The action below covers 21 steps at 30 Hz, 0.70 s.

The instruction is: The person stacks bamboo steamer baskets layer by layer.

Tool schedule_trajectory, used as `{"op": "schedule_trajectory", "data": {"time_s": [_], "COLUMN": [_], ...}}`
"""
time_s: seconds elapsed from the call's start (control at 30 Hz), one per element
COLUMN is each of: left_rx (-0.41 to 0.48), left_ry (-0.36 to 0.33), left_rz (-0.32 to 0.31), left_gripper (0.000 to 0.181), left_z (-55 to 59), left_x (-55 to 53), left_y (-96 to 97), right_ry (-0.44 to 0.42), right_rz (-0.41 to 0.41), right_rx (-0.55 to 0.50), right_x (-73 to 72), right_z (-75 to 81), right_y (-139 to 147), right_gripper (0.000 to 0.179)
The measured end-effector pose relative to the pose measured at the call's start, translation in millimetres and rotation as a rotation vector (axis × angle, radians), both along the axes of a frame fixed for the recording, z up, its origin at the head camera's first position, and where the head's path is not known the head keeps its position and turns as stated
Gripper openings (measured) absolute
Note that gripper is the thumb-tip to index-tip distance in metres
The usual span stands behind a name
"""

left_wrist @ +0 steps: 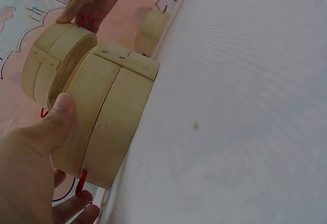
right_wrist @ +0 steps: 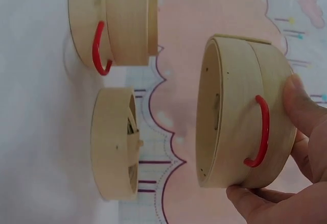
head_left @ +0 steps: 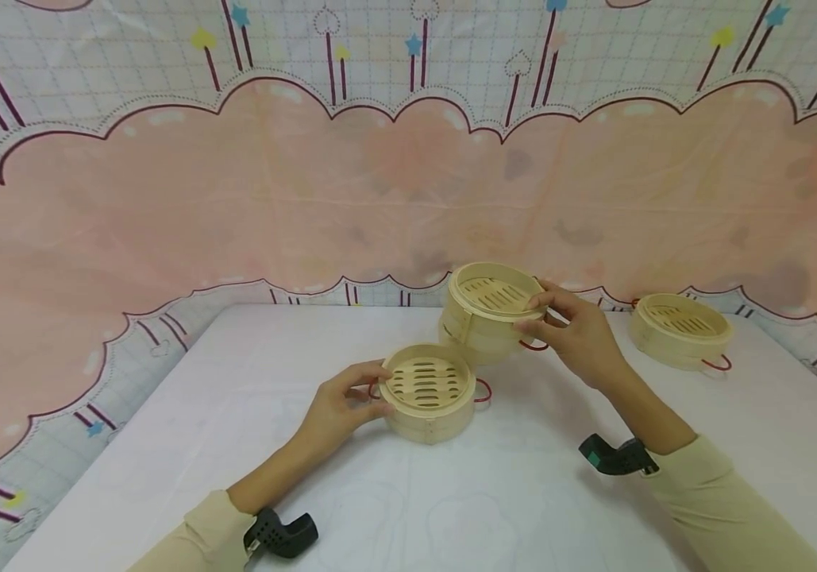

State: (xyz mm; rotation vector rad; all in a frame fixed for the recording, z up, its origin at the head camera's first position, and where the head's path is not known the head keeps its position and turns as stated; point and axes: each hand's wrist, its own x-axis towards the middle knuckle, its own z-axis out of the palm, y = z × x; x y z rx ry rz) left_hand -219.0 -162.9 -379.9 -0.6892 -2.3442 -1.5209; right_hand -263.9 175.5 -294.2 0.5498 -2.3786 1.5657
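My left hand (head_left: 344, 401) grips a round bamboo steamer basket (head_left: 431, 393) by its left side, thumb on the near wall. That basket sits upright on the white table, with a slotted top and red loop handles. A second bamboo steamer basket (right_wrist: 240, 114) is held up off the table by my right hand (head_left: 579, 330); thumb and fingers pinch its right side. In the left wrist view this raised basket (left_wrist: 56, 63) appears beyond the left one. Below and behind it, in the right wrist view, stands another bamboo basket (right_wrist: 112, 145), mostly hidden from the head view.
One more steamer basket (head_left: 680, 330) with red handles stands at the back right of the white table (head_left: 272, 461). A patterned pink and white cloth (head_left: 237, 206) hangs behind the table.
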Motion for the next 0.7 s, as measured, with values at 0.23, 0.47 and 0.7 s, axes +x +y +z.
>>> {"op": "schedule_trajectory", "data": {"time_s": [0.23, 0.47, 0.7], "left_rx": [-0.015, -0.020, -0.008], "left_ry": [0.000, 0.024, -0.002], "left_rz": [-0.004, 0.002, 0.006], "left_gripper": [0.042, 0.046, 0.048], "left_z": [21.1, 1.0, 3.7], "left_x": [14.6, -0.5, 0.5], "left_y": [7.6, 1.3, 3.7], "right_ry": [-0.030, -0.055, -0.077], "right_rz": [0.038, 0.060, 0.078], "right_rx": [-0.035, -0.017, 0.000], "right_x": [2.4, 5.5, 11.0], "right_z": [-5.3, -7.6, -10.8], "right_y": [-11, -19, -31], "right_gripper": [0.032, 0.030, 0.025]}}
